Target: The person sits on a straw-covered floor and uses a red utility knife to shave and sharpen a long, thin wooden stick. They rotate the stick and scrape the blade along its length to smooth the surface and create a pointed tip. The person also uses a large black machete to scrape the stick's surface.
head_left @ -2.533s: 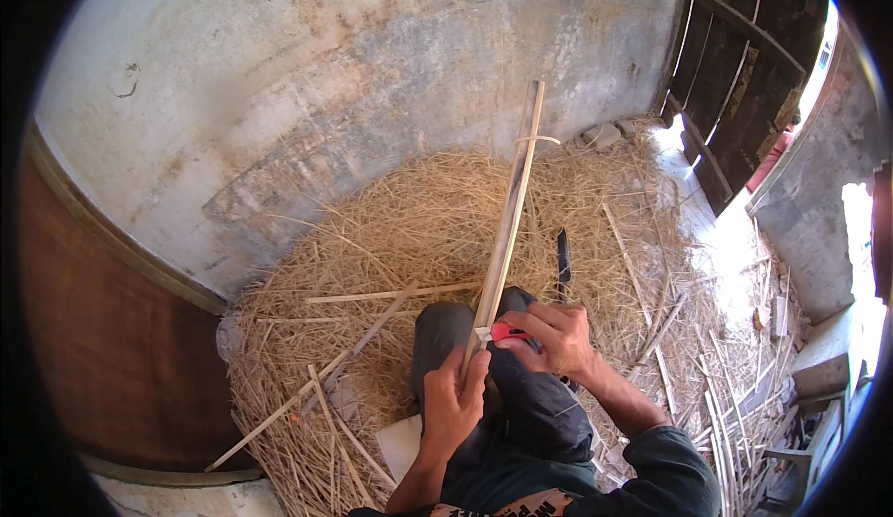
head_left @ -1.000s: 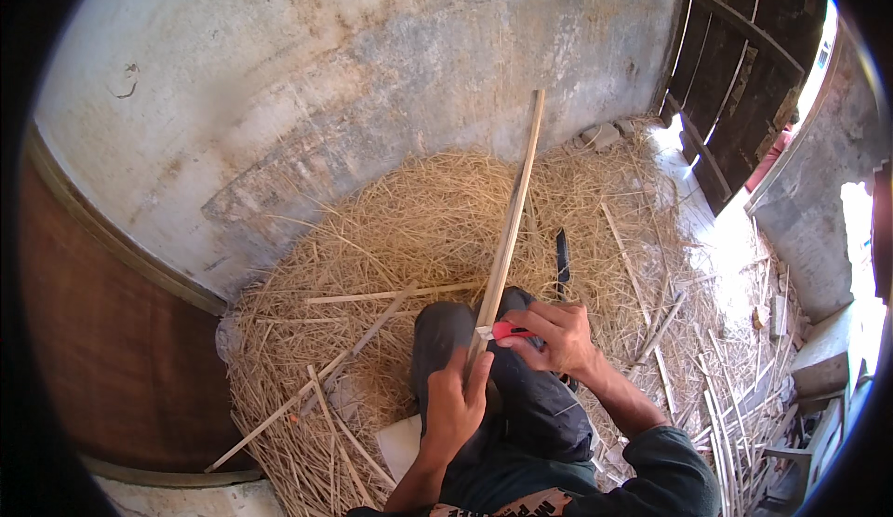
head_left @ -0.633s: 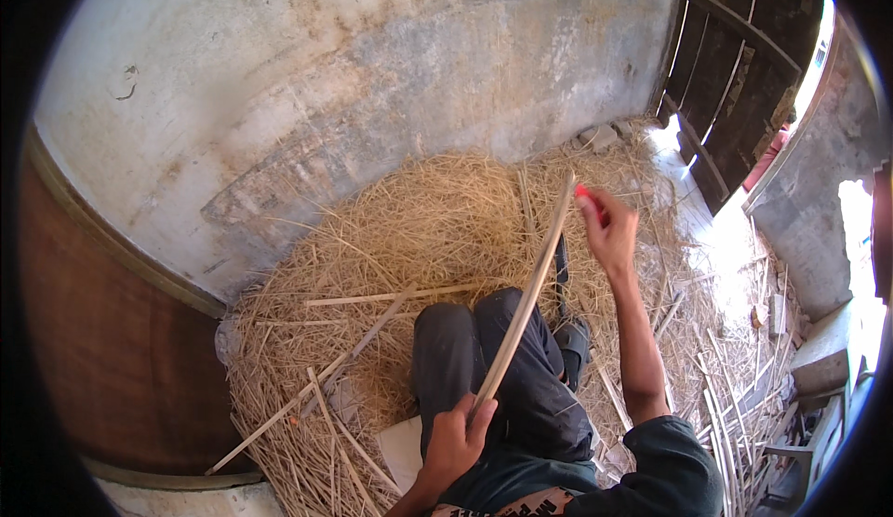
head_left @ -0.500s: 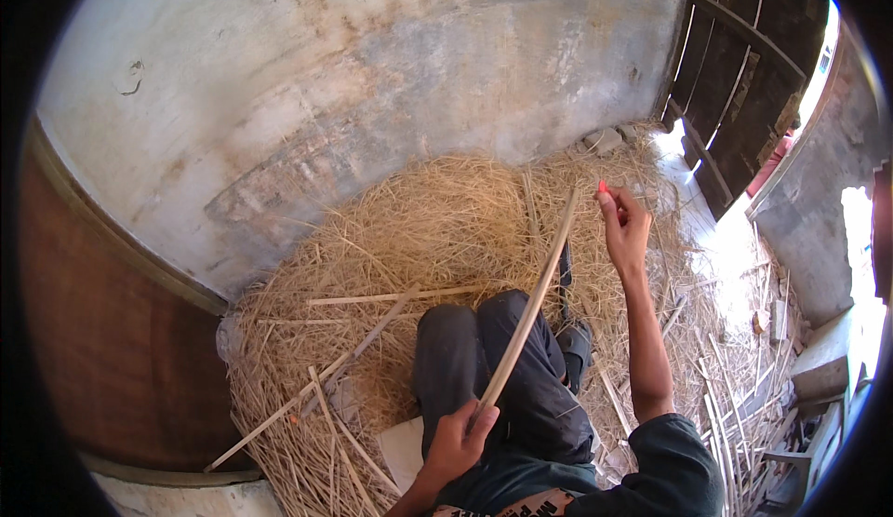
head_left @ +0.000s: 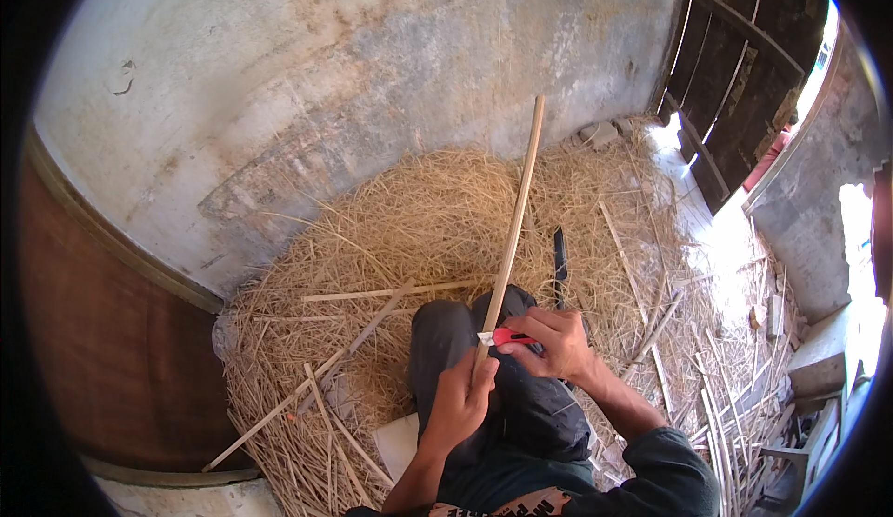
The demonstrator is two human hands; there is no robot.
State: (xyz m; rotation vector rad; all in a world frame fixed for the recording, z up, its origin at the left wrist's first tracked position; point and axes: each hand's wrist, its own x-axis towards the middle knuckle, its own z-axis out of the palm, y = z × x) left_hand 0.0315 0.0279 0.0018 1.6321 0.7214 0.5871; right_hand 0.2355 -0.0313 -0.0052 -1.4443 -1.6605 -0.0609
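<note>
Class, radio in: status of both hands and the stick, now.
Left hand grips long stick. Right hand presses red-handled cutter to it. Stick angled over shavings pile; nothing in the way.

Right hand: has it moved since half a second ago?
Yes. The right hand with its red-handled knife has come back from far up the bamboo strip, beside the straw pile, to the knee near the left hand.
</note>
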